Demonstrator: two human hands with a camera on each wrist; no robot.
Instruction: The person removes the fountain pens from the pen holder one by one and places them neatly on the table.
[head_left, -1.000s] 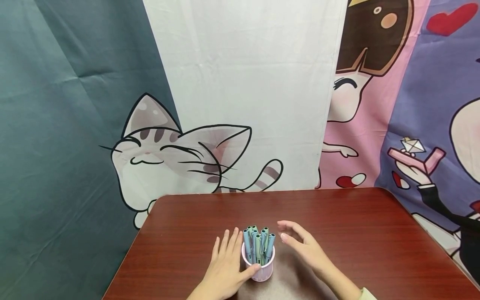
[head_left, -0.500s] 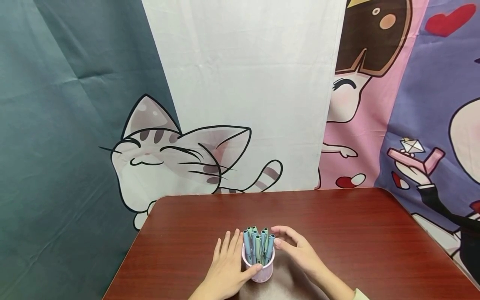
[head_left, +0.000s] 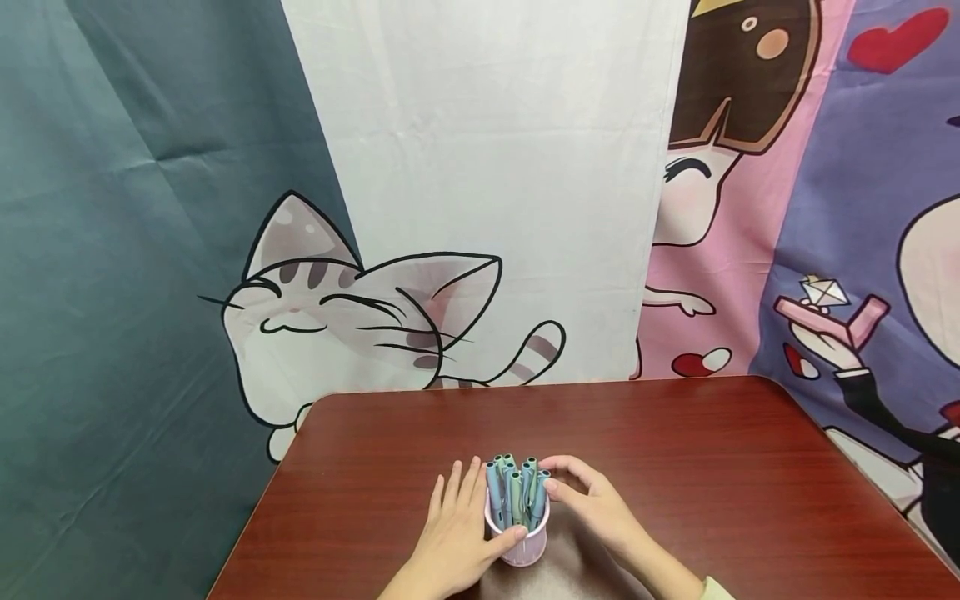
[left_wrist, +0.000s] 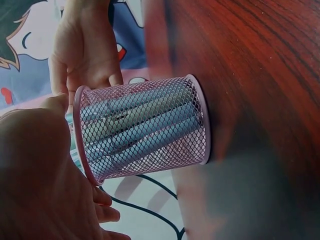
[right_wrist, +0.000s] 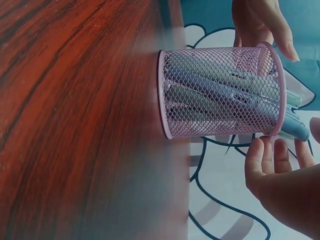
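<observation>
A pink mesh pen holder (head_left: 523, 550) stands upright on the table, full of blue and green pens (head_left: 516, 496). My left hand (head_left: 453, 529) lies along its left side with straight fingers, the thumb across the front near the rim. At the right, the thumb and forefinger of my right hand (head_left: 600, 504) meet round the top end of a blue pen (right_wrist: 299, 128), which leans out over the rim. In the right wrist view the other fingertips of that hand are beside the rim. The left wrist view shows pen barrels through the mesh.
The reddish-brown wooden table (head_left: 375, 442) has a rounded far edge close to a hanging printed cloth (head_left: 495, 125). On the cloth are a cartoon cat (head_left: 330, 325) and other figures. A pale sleeve (head_left: 716, 590) shows on the right arm.
My right hand has moved left to the pens, its thumb and forefinger closing in on the right-hand blue pen. The left hand and the pen holder stay almost where they were.
</observation>
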